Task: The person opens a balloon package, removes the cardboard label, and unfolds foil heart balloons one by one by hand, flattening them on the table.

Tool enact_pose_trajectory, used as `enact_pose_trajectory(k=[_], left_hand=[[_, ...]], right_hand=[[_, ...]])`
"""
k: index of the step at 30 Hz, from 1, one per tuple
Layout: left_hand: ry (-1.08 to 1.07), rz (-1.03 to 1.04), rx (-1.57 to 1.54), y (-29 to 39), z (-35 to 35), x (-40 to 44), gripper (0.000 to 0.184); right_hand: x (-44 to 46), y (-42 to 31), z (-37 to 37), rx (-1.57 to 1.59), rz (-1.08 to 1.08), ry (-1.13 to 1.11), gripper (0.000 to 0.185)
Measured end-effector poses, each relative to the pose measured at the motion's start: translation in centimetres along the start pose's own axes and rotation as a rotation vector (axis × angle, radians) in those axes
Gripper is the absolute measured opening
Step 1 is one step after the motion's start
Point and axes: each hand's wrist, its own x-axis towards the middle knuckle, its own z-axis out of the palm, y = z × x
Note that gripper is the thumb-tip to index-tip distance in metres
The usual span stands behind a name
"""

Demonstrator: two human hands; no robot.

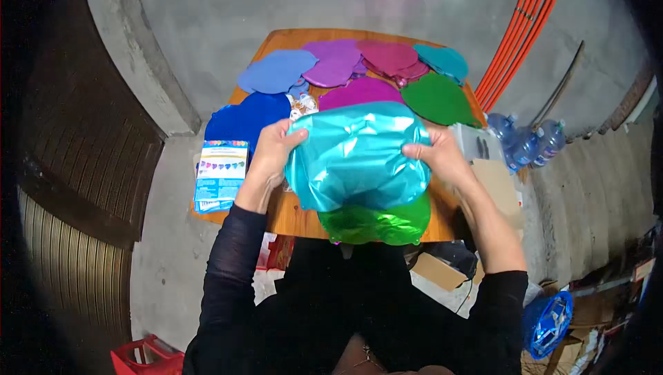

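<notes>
A shiny turquoise foil balloon (pixel 359 157), flat and creased, is stretched between my hands above the near part of the table. My left hand (pixel 275 150) pinches its left side, thumb on top. At the right side my right hand (pixel 440 155) grips it the same way. Partly covered beneath it lies a bright green foil balloon (pixel 380 224) at the table's front edge. Just beyond, a magenta balloon (pixel 366 92) shows in part. Dark blue balloons (pixel 242 123) and a stack of printed packaging cards (pixel 221 173) lie left of my left hand.
Along the back of the wooden table (pixel 297 36) lie light blue (pixel 280 71), purple (pixel 333 63), pink (pixel 390 57) and teal balloons (pixel 443 62). A dark green balloon (pixel 440 101) sits at right. Large water bottles (pixel 528 146) stand on the floor, right; a red crate (pixel 146 358) is lower left.
</notes>
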Motion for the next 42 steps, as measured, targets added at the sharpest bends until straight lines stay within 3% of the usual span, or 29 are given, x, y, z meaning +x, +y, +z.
enact_pose_trajectory(k=[1,5,7,10,13,15,18,26,30,33,37,40,42], left_hand=[[0.045,0.038,0.054,1.1,0.9,-0.3,0.005],[0.112,0.166,0.257,2.0,0.1,1.4,0.005],[0.094,0.215,0.045,3.9,2.4,-0.2,0.006],[0.09,0.22,0.304,3.2,2.4,-1.2,0.011],[0.08,0.076,0.526,-1.0,2.1,-1.5,0.02],[0.069,0.079,0.83,-3.2,2.1,-1.6,0.023],[0.057,0.093,1.033,-5.3,2.8,-2.0,0.024],[0.024,0.169,1.228,-6.9,3.0,-3.1,0.027],[-0.014,0.111,1.296,-6.0,3.3,-3.7,0.026],[0.106,0.28,1.391,-5.7,3.9,-4.0,0.031],[-0.053,0.596,1.353,-5.8,5.6,-3.4,0.035],[-0.362,0.786,1.291,-7.8,7.4,-2.1,0.038],[-0.597,0.645,1.289,-7.8,8.6,-1.5,0.044]], right_hand=[[0.4,-0.5,0.0,0.01,-0.01,0.045,0.014],[1.8,-0.8,-1.5,-0.071,-0.155,0.228,0.014],[0.8,-1.1,-2.1,-0.02,-0.286,0.262,0.01],[-1.4,0.9,-2.5,0.048,-0.145,0.352,0.019],[-3.7,5.3,-3.6,-0.392,0.059,0.308,0.031],[-4.8,8.6,-3.5,-0.562,-0.004,0.313,0.034],[-6.1,9.5,-2.3,-0.734,-0.016,0.303,0.028],[-6.5,10.7,-1.7,-0.894,0.04,0.28,0.028],[-6.3,10.8,-1.3,-0.972,0.032,0.267,0.029],[-6.1,11.0,-1.2,-0.991,-0.001,0.262,0.03],[-5.9,11.8,-1.2,-1.013,0.037,0.252,0.031],[-5.8,11.5,-0.9,-1.016,0.057,0.243,0.031],[-5.8,11.4,-0.7,-1.024,0.065,0.242,0.031]])
